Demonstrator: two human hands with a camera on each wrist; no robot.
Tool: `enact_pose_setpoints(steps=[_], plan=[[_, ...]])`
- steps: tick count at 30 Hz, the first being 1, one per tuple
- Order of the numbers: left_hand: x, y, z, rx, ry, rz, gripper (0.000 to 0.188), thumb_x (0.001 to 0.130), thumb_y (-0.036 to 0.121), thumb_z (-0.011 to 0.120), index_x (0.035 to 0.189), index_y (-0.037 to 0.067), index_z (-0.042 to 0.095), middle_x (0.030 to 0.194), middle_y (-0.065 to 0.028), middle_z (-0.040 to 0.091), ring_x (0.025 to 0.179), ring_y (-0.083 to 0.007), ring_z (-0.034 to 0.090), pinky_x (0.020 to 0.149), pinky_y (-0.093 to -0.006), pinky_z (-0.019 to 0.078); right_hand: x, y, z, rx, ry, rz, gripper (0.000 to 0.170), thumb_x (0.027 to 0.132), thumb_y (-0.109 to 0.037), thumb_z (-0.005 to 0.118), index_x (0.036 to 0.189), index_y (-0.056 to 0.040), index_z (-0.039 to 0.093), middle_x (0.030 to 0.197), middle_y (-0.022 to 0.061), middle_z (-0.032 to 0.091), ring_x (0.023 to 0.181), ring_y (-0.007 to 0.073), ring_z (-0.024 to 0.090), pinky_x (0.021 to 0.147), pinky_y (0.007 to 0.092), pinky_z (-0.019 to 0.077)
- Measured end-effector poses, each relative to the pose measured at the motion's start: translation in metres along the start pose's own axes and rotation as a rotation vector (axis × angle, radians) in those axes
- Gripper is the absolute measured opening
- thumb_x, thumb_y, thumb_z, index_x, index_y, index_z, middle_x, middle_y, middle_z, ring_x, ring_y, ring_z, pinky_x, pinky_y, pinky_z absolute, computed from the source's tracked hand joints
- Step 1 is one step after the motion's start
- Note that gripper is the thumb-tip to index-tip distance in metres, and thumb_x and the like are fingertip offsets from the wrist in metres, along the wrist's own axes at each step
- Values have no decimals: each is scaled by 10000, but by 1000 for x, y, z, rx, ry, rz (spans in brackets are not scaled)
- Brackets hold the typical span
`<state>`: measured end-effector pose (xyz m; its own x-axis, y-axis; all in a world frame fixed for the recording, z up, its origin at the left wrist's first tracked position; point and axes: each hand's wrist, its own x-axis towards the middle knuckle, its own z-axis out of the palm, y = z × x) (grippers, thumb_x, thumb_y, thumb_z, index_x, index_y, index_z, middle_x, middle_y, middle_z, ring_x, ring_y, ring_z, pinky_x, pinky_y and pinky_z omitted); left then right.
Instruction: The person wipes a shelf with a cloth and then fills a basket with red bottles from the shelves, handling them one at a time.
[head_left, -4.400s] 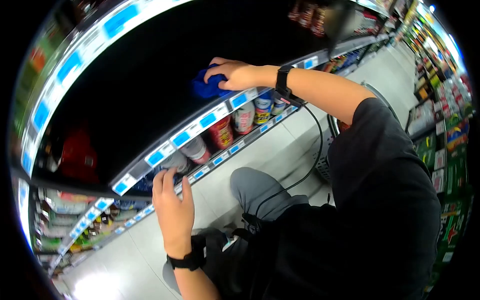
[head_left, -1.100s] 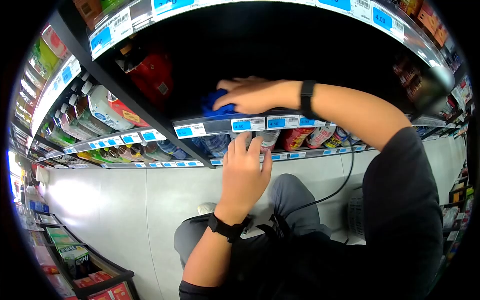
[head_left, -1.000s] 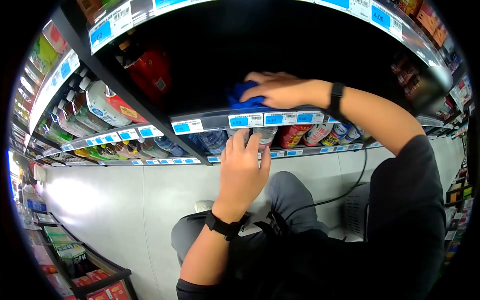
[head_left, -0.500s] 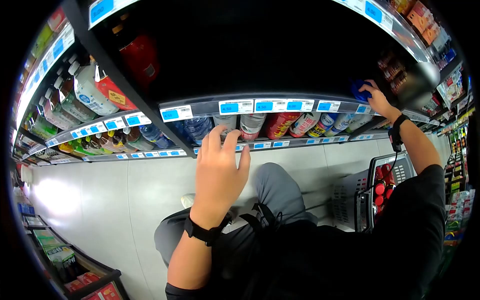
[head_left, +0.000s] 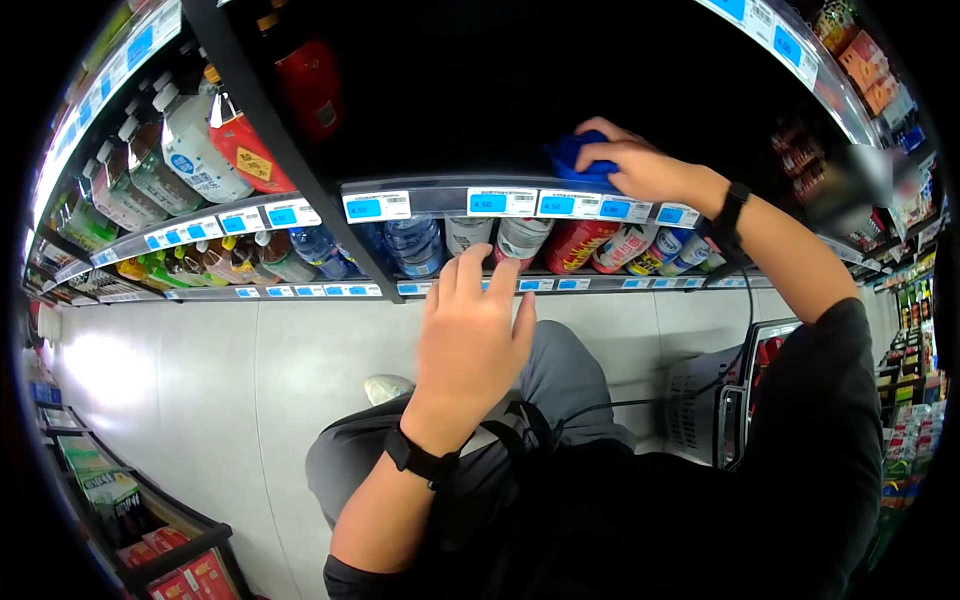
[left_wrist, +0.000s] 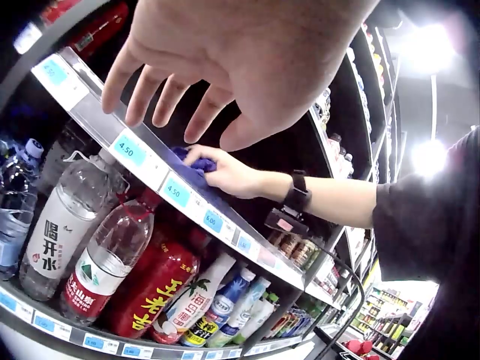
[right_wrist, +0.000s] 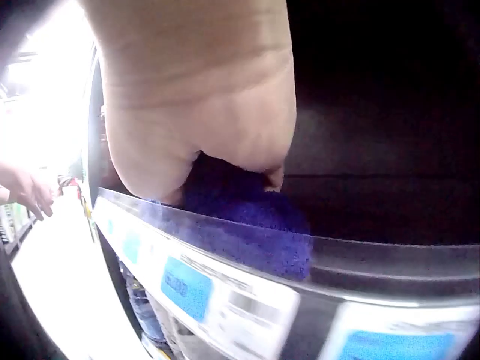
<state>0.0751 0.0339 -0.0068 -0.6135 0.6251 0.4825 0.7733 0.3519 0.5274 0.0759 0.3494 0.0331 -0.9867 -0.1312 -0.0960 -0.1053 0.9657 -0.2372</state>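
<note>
A blue cloth [head_left: 580, 155] lies bunched on the dark shelf just behind its front edge, and the right hand [head_left: 640, 168] grips it with curled fingers. In the right wrist view the cloth [right_wrist: 255, 225] shows under the right hand [right_wrist: 199, 105], behind the clear label strip. The left hand [head_left: 468, 335] is held in front of the shelf's label strip [head_left: 425, 200], fingers spread and slightly bent, holding nothing. In the left wrist view the left hand [left_wrist: 232, 67] hangs above the strip; whether its fingertips touch anything is unclear.
Bottles [head_left: 575, 245] stand on the shelf below, with more bottles [head_left: 190, 150] in the bay at left. A red package [head_left: 308, 90] is at the upper shelf's left end. A grey basket [head_left: 695, 400] stands on the floor at right, near a hanging cable [head_left: 625, 403].
Over the last half second the right hand and cloth have moved left along the shelf from its right end. The left hand remains before the shelf, and the head view has shifted slightly.
</note>
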Motion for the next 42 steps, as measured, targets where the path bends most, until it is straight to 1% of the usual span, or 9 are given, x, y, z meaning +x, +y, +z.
enact_pose_setpoints(steps=[6, 11, 16, 20, 26, 31, 32, 35, 42], plan=[[0, 1, -2, 4, -2, -16, 306, 826, 125, 683, 1102, 14, 613, 1188, -189, 557, 1091, -366, 556, 901, -443, 467, 92, -61, 5, -19, -80, -291, 311, 780, 46, 489, 1000, -142, 604, 1378, 151, 401, 1277, 373, 416, 1018, 485, 416], [4, 2, 0, 4, 11, -30, 306, 821, 125, 687, 1099, 23, 609, 1178, -179, 558, 1083, -359, 557, 897, -439, 467, 150, -90, 13, -58, -15, -545, 273, 783, 34, 524, 966, -121, 653, 1306, 153, 482, 1155, 349, 517, 903, 427, 463], [9, 5, 9, -3, -5, -18, 298, 820, 120, 688, 1089, 24, 603, 1171, -180, 555, 1070, -358, 558, 892, -437, 468, 188, -120, 22, -37, 69, -648, 303, 775, 7, 554, 997, -155, 681, 1242, 147, 521, 1086, 352, 548, 886, 406, 468], [15, 8, 18, -10, 3, 7, 294, 818, 112, 684, 1085, 26, 596, 1159, -178, 556, 1056, -356, 561, 882, -436, 470, 204, -142, 22, -43, 48, -596, 293, 768, 10, 561, 988, -138, 685, 1205, 143, 532, 1113, 355, 549, 902, 406, 469], [28, 18, 31, -49, -5, 44, 288, 821, 98, 673, 1086, 19, 593, 1136, -164, 563, 1018, -346, 570, 855, -426, 478, 205, -138, 28, 14, 101, -446, 314, 807, -14, 530, 1035, -160, 689, 1222, 138, 526, 1114, 356, 553, 899, 400, 482], [37, 23, 34, -101, 11, 21, 261, 827, 97, 674, 1067, 14, 612, 1122, -162, 583, 996, -351, 581, 853, -420, 480, 186, -63, 16, -22, 152, -228, 378, 803, -46, 596, 1137, -214, 650, 1194, 110, 497, 1080, 307, 553, 861, 391, 490], [37, 22, 34, -119, 23, 5, 250, 828, 97, 676, 1056, 11, 620, 1115, -163, 590, 987, -354, 584, 852, -421, 480, 171, -38, 15, 8, 209, -177, 354, 805, -73, 624, 1127, -213, 669, 1219, 124, 516, 1104, 327, 552, 911, 411, 479], [34, 17, 26, -118, 19, -4, 243, 829, 89, 680, 1050, 1, 630, 1132, -188, 593, 1022, -373, 584, 882, -423, 479, 105, 36, -2, -90, 206, 117, 351, 858, -60, 595, 1158, -235, 648, 1233, 128, 497, 1123, 298, 545, 898, 384, 495], [26, 15, 14, -121, -64, 3, 254, 844, 81, 666, 1080, -4, 622, 1166, -204, 583, 1068, -377, 574, 903, -424, 475, -125, 167, -20, -97, 260, 743, 358, 860, -79, 572, 1185, -217, 628, 1287, 156, 453, 1166, 343, 532, 971, 394, 465]])
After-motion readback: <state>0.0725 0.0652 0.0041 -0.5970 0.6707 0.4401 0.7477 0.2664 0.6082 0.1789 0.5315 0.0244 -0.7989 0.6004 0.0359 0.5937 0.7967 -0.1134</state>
